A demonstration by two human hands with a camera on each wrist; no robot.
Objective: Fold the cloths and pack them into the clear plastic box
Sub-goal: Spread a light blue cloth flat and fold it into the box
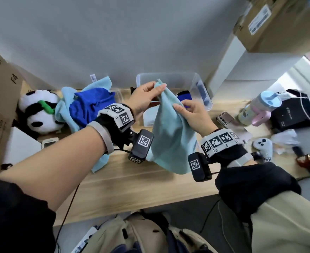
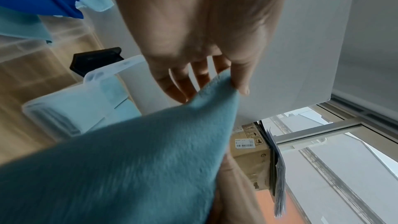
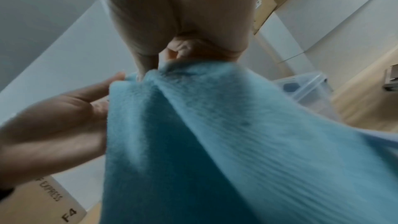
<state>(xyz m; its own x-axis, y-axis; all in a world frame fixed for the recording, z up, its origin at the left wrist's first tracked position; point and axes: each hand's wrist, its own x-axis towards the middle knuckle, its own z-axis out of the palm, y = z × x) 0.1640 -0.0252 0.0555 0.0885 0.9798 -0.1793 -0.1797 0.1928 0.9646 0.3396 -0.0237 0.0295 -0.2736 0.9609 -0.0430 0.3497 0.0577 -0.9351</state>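
Note:
A light teal cloth (image 1: pixel 172 136) hangs in the air above the wooden table (image 1: pixel 132 185), in front of the clear plastic box (image 1: pixel 201 84). My left hand (image 1: pixel 158 89) pinches its top corner between thumb and fingers. My right hand (image 1: pixel 179 108) pinches the cloth's right edge a little lower. The left wrist view shows the thumb and fingers of my left hand (image 2: pixel 232 88) on the corner of the cloth (image 2: pixel 140 159), with the box (image 2: pixel 71 108) behind. In the right wrist view my right hand (image 3: pixel 155 67) grips bunched cloth (image 3: pixel 215 142). A dark blue item (image 1: pixel 184 95) lies in the box.
A pile with a blue cloth (image 1: pixel 90 105) and a pale blue cloth (image 1: pixel 100 84) lies at the left, beside a panda plush (image 1: pixel 39 110) and a cardboard box (image 1: pixel 0 106). A bottle (image 1: pixel 256 108), a phone (image 1: pixel 223 118), a black device (image 1: pixel 293 114) and a controller (image 1: pixel 263 145) crowd the right.

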